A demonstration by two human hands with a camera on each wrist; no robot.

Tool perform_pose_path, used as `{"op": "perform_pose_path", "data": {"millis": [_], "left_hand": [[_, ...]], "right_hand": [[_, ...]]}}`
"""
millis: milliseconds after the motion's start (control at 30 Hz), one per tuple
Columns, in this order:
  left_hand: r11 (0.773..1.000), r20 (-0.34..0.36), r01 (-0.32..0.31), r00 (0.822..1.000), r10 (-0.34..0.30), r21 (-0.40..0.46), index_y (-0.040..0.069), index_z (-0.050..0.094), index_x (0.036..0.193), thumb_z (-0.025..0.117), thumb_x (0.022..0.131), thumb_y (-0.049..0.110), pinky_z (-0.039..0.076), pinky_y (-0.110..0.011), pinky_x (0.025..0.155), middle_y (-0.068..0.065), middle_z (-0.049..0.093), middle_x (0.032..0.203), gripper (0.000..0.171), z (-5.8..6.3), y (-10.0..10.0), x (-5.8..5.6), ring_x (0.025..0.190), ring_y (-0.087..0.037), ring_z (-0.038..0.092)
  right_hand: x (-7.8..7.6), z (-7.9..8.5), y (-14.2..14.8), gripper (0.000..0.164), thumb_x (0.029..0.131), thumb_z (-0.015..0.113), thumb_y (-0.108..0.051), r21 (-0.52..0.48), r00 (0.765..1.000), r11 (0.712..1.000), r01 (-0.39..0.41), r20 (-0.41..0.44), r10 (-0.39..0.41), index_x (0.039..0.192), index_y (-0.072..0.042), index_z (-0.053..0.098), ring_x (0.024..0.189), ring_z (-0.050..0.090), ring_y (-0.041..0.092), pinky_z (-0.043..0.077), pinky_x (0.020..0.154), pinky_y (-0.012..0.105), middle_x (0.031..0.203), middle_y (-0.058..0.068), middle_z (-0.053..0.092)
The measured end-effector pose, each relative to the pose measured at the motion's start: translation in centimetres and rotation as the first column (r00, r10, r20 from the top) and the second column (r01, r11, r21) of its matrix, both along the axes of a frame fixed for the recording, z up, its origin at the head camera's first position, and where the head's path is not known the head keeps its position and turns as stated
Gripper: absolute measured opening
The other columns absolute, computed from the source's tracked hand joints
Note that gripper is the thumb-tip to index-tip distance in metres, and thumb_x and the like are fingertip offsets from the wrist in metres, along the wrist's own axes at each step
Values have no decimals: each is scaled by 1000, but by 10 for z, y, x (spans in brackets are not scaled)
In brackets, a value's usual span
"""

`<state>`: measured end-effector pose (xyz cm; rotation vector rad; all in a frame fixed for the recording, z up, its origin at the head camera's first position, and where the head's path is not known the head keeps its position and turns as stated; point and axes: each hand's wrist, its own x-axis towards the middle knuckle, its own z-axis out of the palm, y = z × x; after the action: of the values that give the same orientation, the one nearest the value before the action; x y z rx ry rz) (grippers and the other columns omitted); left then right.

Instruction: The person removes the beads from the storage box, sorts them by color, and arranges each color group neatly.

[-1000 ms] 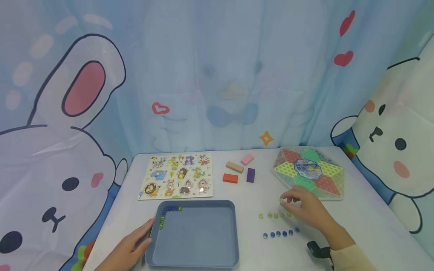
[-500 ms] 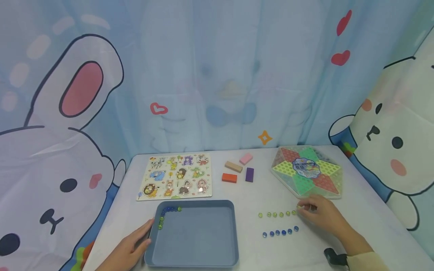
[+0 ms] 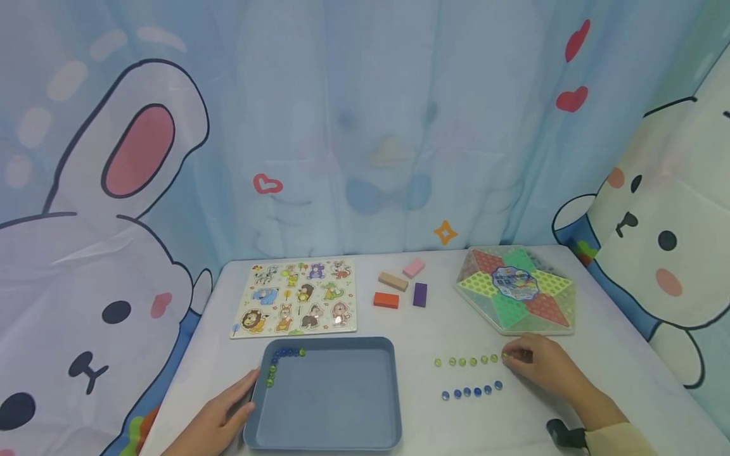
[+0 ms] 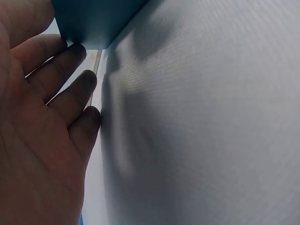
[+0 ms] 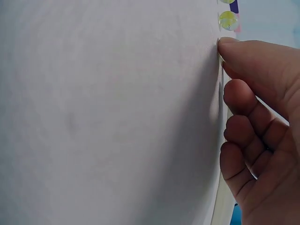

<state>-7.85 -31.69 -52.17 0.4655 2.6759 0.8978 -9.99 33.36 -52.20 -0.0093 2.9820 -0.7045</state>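
At the right end of a row of yellow-green glass marbles (image 3: pixel 473 361), my right hand (image 3: pixel 544 367) pinches one more such marble between thumb and fingertips, low at the cloth. That marble is mostly hidden in the right wrist view, where a neighbouring yellow-green marble (image 5: pixel 228 20) shows beyond the thumb. Nearer me runs a row of blue marbles (image 3: pixel 467 392). My left hand (image 3: pixel 219 415) rests with relaxed fingers against the left side of the blue-grey tray (image 3: pixel 327 441); the left wrist view shows the fingers by the tray's wall (image 4: pixel 93 23). Blue and yellow-green marbles (image 3: pixel 276 358) line the tray's upper left corner.
An animal puzzle board (image 3: pixel 293 297) lies behind the tray. Orange (image 3: pixel 386 300), tan (image 3: pixel 393 281), pink (image 3: pixel 413 268) and purple (image 3: pixel 420 295) blocks lie at the back middle. A hexagonal patterned game box (image 3: pixel 516 290) lies just beyond my right hand. A printed curtain hangs behind the table.
My right hand has moved right and down with a yellow-green marble, from above the row to the row's right end on the cloth. The left hand stays at the tray.
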Motion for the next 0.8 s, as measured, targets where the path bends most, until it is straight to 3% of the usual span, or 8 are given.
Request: {"op": "perform_pose_path", "data": {"millis": [233, 400, 533, 667, 800], "left_hand": [[1000, -7, -8, 1000, 8, -17, 17, 32, 165, 48, 109, 54, 47, -42, 122, -7, 36, 170, 70, 1, 2, -1, 155, -34, 37], [999, -33, -14, 999, 13, -31, 19, 33, 165, 48, 108, 54, 48, -41, 121, -3, 37, 169, 68, -1, 3, -1, 154, -31, 38], [1000, -38, -11, 999, 10, -28, 19, 33, 165, 49, 109, 53, 48, -41, 121, -4, 38, 169, 68, 0, 2, 0, 154, -32, 39], [1000, -29, -16, 999, 16, -20, 19, 33, 165, 48, 108, 53, 48, -42, 121, -4, 38, 169, 68, 0, 2, 1, 154, -32, 38], [1000, -18, -20, 1000, 20, -13, 18, 33, 165, 48, 108, 54, 45, -46, 123, -5, 36, 170, 68, -2, 2, 2, 155, -32, 37]], "right_hand": [[2, 8, 2, 41, 86, 86, -37, -30, 999, 999, 21, -45, -22, 121, -16, 77, 85, 54, 14, 46, 63, 22, 93, -3, 65], [1, 28, -18, 39, 88, 86, -33, -51, 974, 998, -39, -226, 26, 120, -13, 77, 90, 62, 18, 55, 69, 27, 99, 1, 70], [-8, 45, -58, 32, 88, 86, -28, -59, 936, 991, -118, -338, 92, 117, -17, 78, 92, 64, 19, 60, 74, 34, 97, 0, 71], [-24, 59, -114, 28, 88, 86, -28, -61, 909, 969, -240, -363, 202, 115, -24, 78, 92, 62, 13, 60, 75, 31, 96, -7, 69], [-37, 70, -170, 29, 87, 87, -32, -51, 875, 928, -368, -356, 327, 115, -26, 78, 96, 61, 10, 59, 79, 29, 98, -12, 68]]}}
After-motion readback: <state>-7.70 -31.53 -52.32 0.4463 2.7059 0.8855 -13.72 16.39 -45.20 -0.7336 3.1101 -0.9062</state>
